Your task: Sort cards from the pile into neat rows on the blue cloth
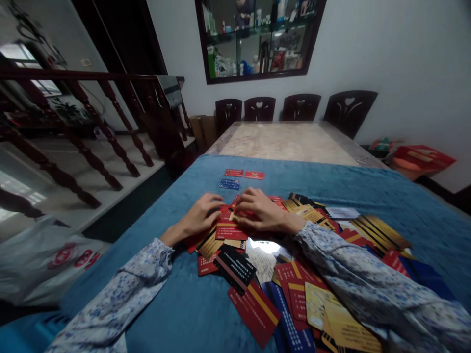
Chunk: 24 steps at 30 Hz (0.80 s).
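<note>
Many plastic cards lie in a loose, overlapping heap on the blue cloth (165, 279). My left hand (202, 214) rests at the heap's far left edge, thumb and fingers apart and bent over the cards. Close beside it, my right hand (259, 212) spreads its curved fingers over the cards. Between and just below the hands is a red card with a gold stripe (231, 231). Nearer me lie a black card (235, 267) and a larger-looking red card (253, 314). Beyond my hands, apart from the heap, are two red cards (254, 175) and a blue card (230, 184).
Gold cards (380, 233) and blue cards spread to the right, partly under my right sleeve. Past the cloth is the bare marble tabletop (283, 139), with dark chairs (301, 107) behind. A white plastic bag (47, 264) and a wooden railing (84, 103) stand left.
</note>
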{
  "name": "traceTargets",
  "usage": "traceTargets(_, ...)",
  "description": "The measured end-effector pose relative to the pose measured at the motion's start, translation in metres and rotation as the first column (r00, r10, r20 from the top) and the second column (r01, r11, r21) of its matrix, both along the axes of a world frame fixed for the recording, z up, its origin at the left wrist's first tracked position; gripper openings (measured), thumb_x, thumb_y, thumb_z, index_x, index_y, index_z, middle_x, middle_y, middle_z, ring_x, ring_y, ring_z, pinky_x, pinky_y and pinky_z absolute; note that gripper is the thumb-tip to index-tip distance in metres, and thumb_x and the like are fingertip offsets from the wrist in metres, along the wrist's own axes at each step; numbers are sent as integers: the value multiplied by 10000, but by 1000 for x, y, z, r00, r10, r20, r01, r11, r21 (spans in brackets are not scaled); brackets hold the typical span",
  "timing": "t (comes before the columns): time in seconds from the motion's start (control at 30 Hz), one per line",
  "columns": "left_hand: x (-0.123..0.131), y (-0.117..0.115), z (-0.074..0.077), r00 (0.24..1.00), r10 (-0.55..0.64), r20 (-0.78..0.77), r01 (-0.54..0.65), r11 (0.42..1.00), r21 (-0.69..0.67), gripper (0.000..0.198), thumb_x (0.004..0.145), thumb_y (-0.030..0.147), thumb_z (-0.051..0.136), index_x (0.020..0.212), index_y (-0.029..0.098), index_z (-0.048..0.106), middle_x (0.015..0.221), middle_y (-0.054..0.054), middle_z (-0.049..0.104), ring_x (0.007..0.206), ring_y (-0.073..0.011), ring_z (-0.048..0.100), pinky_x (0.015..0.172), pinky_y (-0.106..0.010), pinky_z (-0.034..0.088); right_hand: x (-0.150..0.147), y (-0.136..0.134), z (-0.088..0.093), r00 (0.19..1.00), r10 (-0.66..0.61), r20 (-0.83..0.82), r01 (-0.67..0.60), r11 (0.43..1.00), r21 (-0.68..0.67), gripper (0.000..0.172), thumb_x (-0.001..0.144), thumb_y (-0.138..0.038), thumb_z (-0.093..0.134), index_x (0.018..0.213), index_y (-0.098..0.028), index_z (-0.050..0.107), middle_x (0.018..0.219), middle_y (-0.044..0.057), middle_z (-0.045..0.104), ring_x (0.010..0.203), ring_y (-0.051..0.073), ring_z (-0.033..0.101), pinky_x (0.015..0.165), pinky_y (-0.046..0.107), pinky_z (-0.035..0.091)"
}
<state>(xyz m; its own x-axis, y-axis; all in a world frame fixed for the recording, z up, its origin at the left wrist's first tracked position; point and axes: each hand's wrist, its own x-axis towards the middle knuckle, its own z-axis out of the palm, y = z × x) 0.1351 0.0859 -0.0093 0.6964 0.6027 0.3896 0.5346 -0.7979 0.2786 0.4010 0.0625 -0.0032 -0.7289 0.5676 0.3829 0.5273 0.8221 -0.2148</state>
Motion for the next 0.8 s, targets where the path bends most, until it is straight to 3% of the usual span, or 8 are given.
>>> traceTargets(0.23,1,-18,14,995,-99,12,100,991,-89,210,967,247,601,1087,196,765,1159,-103,701,1131,-232,610,1027,-423,536,-2,-7,-2,993,118,28,-117,992,-43,418,930,-562,646,1093,-188,739,1127,131,689,1110,286,483,916,446,379)
traceTargets(0.4,3,-22,15,992,-125,6,125,984,-127,197,931,239,637,1076,200,764,1084,-93,704,1110,-234,600,1013,-427,537,-2,-8,-7,983,159,96,-156,987,-39,450,896,-576,665,1124,-195,739,1164,125,682,1135,294,475,935,457,364)
traceTargets(0.67,3,-23,16,984,-178,-19,174,976,-131,158,936,254,632,990,188,765,1033,-89,705,1093,-237,604,980,-401,536,-2,-11,-4,989,99,105,-95,994,-45,413,921,-504,647,1152,-173,736,1152,140,695,1097,296,492,909,454,364)
traceTargets(0.8,3,-22,15,980,-194,-50,186,973,-139,197,916,300,673,1061,198,758,1107,-102,701,1132,-253,587,1019,-442,522,-2,-10,-4,990,43,133,-39,999,-30,370,937,-440,630,1165,-170,740,1106,144,689,1062,293,487,875,440,370)
